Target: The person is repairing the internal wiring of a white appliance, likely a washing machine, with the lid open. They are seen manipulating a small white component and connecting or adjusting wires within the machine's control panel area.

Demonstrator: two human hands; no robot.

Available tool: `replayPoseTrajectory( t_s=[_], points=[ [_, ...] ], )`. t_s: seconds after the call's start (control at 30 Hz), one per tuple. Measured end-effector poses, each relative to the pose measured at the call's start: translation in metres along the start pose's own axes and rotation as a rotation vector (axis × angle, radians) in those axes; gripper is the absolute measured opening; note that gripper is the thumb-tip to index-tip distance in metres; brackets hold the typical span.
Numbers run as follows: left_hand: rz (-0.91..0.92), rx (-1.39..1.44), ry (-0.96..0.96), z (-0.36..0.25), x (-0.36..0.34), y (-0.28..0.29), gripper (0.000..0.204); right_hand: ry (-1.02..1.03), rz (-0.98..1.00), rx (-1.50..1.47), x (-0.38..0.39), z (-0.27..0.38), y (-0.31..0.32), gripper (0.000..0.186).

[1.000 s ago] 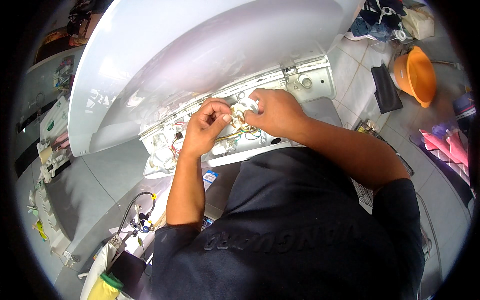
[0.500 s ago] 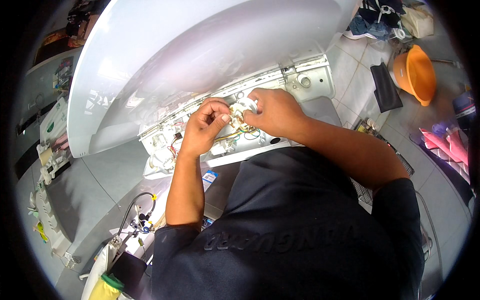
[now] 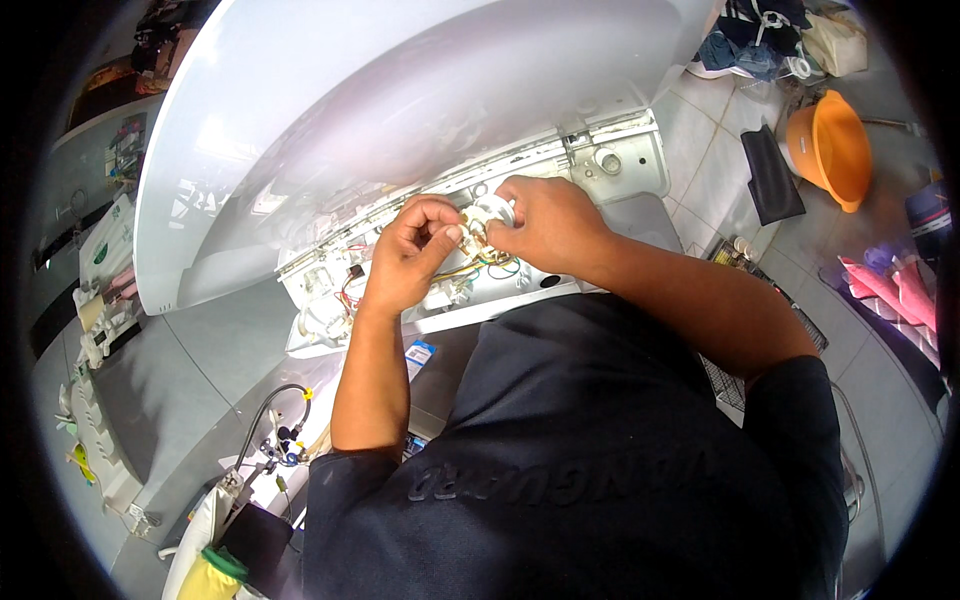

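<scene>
Between my hands is a small white round part (image 3: 493,209) with brassy metal pieces, joined to coloured wires (image 3: 462,270). My right hand (image 3: 547,222) grips its right side, the thumb and fingers bent around it. At its left edge, my left hand (image 3: 412,252) has thumb and forefinger pressed together; whatever is between the tips is too small to make out. Below both hands lies the long white housing (image 3: 420,322) of an appliance, opened up, with wiring and fittings inside. A large glossy white panel (image 3: 330,130) stands raised behind it.
An orange basin (image 3: 832,150) and a black folded item (image 3: 770,178) are on the tiled floor at right. A dark hose (image 3: 262,418) and small parts lie at lower left, near a yellow-and-green bag (image 3: 212,575). Clothes (image 3: 760,40) are heaped at far right.
Almost nothing differs. Both hands stay at the white round part, with only a very slight shift of the left fingers.
</scene>
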State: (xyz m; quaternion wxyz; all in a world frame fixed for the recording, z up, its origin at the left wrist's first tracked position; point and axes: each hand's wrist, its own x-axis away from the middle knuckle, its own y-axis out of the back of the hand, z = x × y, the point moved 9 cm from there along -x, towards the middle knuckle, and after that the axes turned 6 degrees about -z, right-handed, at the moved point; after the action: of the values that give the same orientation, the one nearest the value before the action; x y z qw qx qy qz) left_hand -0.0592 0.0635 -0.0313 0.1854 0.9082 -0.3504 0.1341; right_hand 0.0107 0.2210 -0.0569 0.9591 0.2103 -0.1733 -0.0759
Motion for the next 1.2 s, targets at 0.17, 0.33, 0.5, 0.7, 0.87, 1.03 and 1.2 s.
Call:
replayPoseTrajectory(
  t_s=[0.17,0.33,0.5,0.7,0.87,1.03,1.2],
  points=[
    [-0.088,0.001,0.063,0.005,0.001,0.001,0.015,0.006,0.004,-0.009,0.0,0.0,0.0,0.052],
    [-0.1,-0.031,0.091,0.002,0.0,-0.001,0.018,0.005,-0.004,-0.022,-0.001,-0.002,0.0,0.051],
    [-0.089,0.029,0.007,0.007,0.0,0.001,0.016,0.017,-0.01,-0.027,0.0,0.002,0.003,0.049],
    [-0.213,-0.244,-0.205,-0.027,0.002,-0.004,0.008,-0.008,-0.008,-0.005,-0.002,0.0,0.001,0.045],
    [-0.231,-0.369,-0.233,-0.044,0.01,-0.006,0.007,-0.049,0.004,-0.015,-0.002,-0.006,-0.002,0.048],
    [-0.348,-0.197,-0.123,-0.022,0.016,0.015,0.013,-0.107,0.047,0.007,-0.003,-0.007,-0.002,0.049],
    [-0.305,-0.235,-0.143,-0.016,0.029,0.019,0.019,-0.099,0.087,0.039,-0.004,-0.006,-0.002,0.043]
  ],
)
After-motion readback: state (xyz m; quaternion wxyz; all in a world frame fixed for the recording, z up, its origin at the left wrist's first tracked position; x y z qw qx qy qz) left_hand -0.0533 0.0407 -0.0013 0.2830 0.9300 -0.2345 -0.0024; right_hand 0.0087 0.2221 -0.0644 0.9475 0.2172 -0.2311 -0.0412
